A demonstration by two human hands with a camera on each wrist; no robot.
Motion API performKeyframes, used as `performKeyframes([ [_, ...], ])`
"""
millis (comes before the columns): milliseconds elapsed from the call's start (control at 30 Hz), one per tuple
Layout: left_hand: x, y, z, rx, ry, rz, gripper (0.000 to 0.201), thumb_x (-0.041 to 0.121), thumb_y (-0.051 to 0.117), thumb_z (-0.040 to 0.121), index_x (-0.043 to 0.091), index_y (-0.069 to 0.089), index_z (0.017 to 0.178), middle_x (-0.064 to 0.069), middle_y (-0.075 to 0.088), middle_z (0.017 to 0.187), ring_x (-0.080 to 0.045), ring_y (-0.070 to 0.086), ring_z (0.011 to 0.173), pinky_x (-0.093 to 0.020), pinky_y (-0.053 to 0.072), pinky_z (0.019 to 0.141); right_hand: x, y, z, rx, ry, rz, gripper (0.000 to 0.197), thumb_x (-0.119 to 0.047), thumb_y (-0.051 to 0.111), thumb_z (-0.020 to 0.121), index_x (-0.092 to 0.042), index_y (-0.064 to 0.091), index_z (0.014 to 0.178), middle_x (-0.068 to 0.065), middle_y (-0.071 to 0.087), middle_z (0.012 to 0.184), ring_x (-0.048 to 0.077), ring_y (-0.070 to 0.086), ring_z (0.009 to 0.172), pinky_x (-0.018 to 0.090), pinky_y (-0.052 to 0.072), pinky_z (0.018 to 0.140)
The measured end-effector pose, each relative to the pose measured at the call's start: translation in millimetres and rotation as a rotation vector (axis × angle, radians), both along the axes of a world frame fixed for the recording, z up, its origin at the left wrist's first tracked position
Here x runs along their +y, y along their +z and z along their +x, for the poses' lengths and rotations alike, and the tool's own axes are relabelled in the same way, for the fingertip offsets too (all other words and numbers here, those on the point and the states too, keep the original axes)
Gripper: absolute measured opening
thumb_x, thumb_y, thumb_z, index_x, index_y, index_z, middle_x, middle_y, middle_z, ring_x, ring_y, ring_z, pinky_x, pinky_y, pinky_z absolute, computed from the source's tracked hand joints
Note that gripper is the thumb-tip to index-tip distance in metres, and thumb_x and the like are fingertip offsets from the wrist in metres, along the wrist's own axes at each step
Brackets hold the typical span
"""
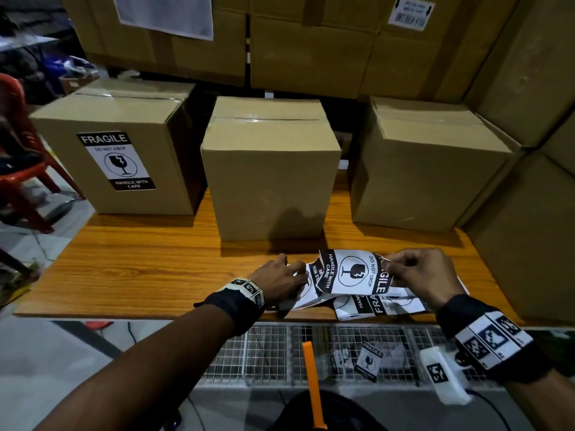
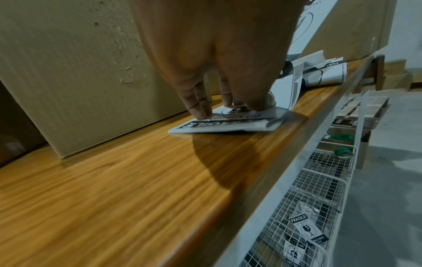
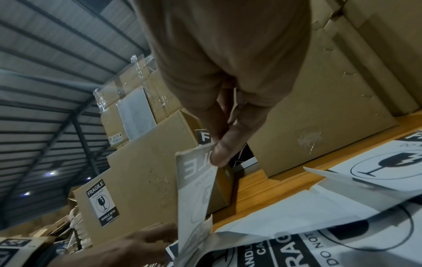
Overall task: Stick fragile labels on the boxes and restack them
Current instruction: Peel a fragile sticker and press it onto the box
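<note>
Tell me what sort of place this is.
Most likely a warehouse or packing area: cardboard cartons stacked behind a wooden table, a strip of fragile labels over it, and a corrugated metal roof overhead.

Left box (image 1: 165, 169) bears a fragile label (image 1: 115, 161); middle box (image 1: 270, 175) and right box (image 1: 429, 175) stand plain; loose labels (image 1: 351, 272) lie crumpled.
</note>
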State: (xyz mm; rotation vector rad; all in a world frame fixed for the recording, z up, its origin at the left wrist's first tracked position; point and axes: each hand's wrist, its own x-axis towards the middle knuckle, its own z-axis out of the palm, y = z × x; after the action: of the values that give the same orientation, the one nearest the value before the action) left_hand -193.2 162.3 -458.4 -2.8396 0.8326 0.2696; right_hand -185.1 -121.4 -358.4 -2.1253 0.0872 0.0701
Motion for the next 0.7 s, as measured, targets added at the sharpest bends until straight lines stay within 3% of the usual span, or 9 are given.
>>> performKeyframes([
  [133,-0.1,1.0,-0.9,0.0,-0.011,0.011,0.051,0.036,0.048,0.102,0.016,0.038,0.147,-0.011,0.034,0.15,-0.039,0.046,0.11,-0.049,0.052,0.086,-0.1,2.3,-2.2,-0.004,0.018,-0.009,0.004,-0.007,0.078,0.082,-0.009,0.075,0.081,0.008,0.075,0.083,0.023,0.073,0.074,0.041,0.062,0.072],
  [567,-4.5,9.5,-6.5,0.023,0.02,0.042,0.054,0.035,0.047,0.103,0.014,0.033,0.151,-0.013,0.033,0.151,-0.041,0.044,0.117,-0.049,0.051,0.091,-6.3,0.4,-12.0,-0.013,0.013,-0.016,0.004,-0.009,0.077,0.083,-0.011,0.075,0.08,0.003,0.075,0.081,0.022,0.073,0.07,0.045,0.062,0.074],
  [700,-5.1,9.6,-5.6,0.036,0.02,0.057,0.056,0.035,0.048,0.103,0.015,0.031,0.152,-0.011,0.031,0.151,-0.041,0.043,0.117,-0.05,0.049,0.093,-6.4,-0.7,-14.4,-0.017,0.001,0.001,0.002,-0.008,0.077,0.083,-0.01,0.075,0.082,0.005,0.074,0.091,0.022,0.073,0.071,0.042,0.062,0.072],
])
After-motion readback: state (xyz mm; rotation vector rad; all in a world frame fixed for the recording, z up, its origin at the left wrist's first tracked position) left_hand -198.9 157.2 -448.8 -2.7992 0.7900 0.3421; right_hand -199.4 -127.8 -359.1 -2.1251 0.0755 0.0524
